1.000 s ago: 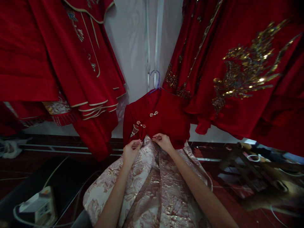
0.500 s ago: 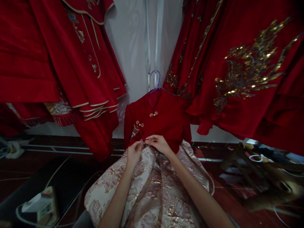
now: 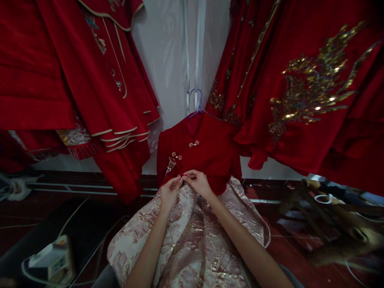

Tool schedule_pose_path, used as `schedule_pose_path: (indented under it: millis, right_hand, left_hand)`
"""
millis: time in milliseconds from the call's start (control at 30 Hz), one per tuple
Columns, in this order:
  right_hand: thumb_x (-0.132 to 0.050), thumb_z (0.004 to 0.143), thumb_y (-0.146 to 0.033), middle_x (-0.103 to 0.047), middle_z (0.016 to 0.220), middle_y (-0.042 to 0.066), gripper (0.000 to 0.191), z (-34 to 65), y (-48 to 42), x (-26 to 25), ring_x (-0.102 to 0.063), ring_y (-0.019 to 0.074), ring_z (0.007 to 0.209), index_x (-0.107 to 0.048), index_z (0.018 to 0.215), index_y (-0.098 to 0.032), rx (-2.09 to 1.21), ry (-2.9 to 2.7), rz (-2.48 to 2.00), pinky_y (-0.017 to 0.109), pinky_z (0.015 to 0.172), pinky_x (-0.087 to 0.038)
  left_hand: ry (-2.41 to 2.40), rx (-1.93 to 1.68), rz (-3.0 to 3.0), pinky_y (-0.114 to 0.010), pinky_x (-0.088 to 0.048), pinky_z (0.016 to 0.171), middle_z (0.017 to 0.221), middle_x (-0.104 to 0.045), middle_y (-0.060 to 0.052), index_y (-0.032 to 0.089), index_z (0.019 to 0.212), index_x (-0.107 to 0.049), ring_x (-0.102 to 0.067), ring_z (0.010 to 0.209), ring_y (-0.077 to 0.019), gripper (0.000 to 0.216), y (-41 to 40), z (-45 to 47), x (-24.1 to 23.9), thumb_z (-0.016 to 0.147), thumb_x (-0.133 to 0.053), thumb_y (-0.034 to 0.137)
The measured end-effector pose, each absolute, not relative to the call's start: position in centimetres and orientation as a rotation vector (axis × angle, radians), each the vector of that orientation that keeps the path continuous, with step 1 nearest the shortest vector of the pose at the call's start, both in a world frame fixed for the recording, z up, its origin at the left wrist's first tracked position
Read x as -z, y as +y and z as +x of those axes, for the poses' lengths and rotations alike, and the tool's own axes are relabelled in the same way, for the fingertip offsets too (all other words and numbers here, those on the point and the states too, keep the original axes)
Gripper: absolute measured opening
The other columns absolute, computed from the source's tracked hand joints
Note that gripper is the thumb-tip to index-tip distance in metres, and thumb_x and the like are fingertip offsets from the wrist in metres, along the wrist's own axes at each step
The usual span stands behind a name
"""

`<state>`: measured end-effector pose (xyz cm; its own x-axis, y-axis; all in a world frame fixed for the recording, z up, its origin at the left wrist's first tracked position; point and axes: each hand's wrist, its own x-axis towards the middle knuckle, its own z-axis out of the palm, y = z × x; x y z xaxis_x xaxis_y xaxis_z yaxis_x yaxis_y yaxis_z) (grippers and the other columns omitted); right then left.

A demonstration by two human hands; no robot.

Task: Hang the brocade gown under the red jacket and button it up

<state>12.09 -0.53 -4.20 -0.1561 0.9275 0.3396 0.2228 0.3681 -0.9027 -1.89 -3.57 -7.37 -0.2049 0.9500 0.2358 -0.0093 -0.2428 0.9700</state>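
Observation:
A red long-sleeved top [image 3: 207, 160] hangs in front of me on a purple hanger [image 3: 200, 105]. Pearl-like beaded ornaments [image 3: 194, 144] sit below its neckline, and a beaded tassel ornament [image 3: 172, 162] lies on its left side. My left hand [image 3: 170, 194] pinches the top near its lower front edge. Close beside it, almost fingertip to fingertip, my right hand [image 3: 198, 182] is closed in a pinch at the same spot. A small beaded piece seems to lie between the fingertips, mostly hidden. Below spreads a pale pink brocade skirt [image 3: 222, 240], under both forearms.
Red garments [image 3: 120, 80] hang on the left; others with gold sequins [image 3: 312, 88] hang on the right. Behind is a whitish wall [image 3: 165, 52]. A power strip [image 3: 57, 260] with cords sits lower left, and a wooden stool-like frame [image 3: 327, 224] stands at right.
Both hands stay at the same place on the top. The right fingertips have shifted very slightly left and up, closer to the left ones.

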Motion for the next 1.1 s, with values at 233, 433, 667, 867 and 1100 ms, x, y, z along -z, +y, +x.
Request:
schedule_pose_path:
  millis: [233, 433, 667, 867, 1100]
  right_hand:
    - [-0.059, 0.076, -0.025, -0.066, 0.084, 0.003, 0.014, 11.0, -1.1, 4.7, -0.062, 0.0126, 0.07, -0.066, 0.086, -0.019, -0.654, -1.618, -1.085, 0.025, 0.066, -0.051]
    - [-0.055, 0.078, -0.024, -0.063, 0.087, 0.004, 0.014, 10.5, -1.5, 5.3, -0.061, 0.0128, 0.071, -0.064, 0.088, -0.019, -0.593, -1.622, -1.084, 0.024, 0.064, -0.051]
    - [-0.053, 0.075, -0.016, -0.056, 0.09, 0.005, 0.018, 10.5, -1.1, 5.3, -0.057, 0.0134, 0.071, -0.058, 0.092, -0.018, -0.473, -1.664, -1.159, 0.027, 0.069, -0.05]
    - [-0.052, 0.071, -0.015, -0.052, 0.085, 0.003, 0.022, 11.9, -1.2, 4.1, -0.052, 0.0134, 0.069, -0.055, 0.092, -0.019, -0.348, -1.625, -1.236, 0.027, 0.068, -0.046]
    - [-0.051, 0.073, -0.017, -0.056, 0.081, 0.004, 0.018, 12.6, -1.7, 5.2, -0.055, 0.0164, 0.074, -0.057, 0.089, -0.018, -0.356, -1.673, -1.302, 0.03, 0.073, -0.046]
  left_hand:
    - [1.267, -1.554, 1.263, -0.033, -0.051, 0.081, 0.093, -0.07, -0.01, 0.013, 0.093, -0.068, -0.066, 0.082, -0.0182, 0.032, -3.5, -2.0, 7.0, 0.068, -0.067, 0.033]
    - [1.322, -1.577, 1.344, -0.031, -0.052, 0.076, 0.087, -0.071, -0.009, 0.013, 0.087, -0.069, -0.066, 0.077, -0.0179, 0.025, -3.5, -2.2, 7.5, 0.07, -0.065, 0.031]
    - [1.357, -1.604, 1.493, -0.027, -0.05, 0.07, 0.082, -0.066, -0.005, 0.015, 0.088, -0.062, -0.062, 0.074, -0.0137, 0.017, -3.1, -2.2, 8.2, 0.073, -0.058, 0.022]
    - [1.661, -1.647, 1.785, -0.028, -0.048, 0.07, 0.09, -0.055, -0.005, 0.019, 0.097, -0.059, -0.055, 0.079, -0.0147, 0.022, -4.3, -2.1, 6.9, 0.076, -0.057, 0.025]
    - [1.855, -1.346, 2.242, -0.035, -0.044, 0.079, 0.097, -0.051, -0.008, 0.025, 0.108, -0.06, -0.049, 0.092, -0.0222, 0.027, -4.8, -1.4, 5.5, 0.085, -0.046, 0.026]
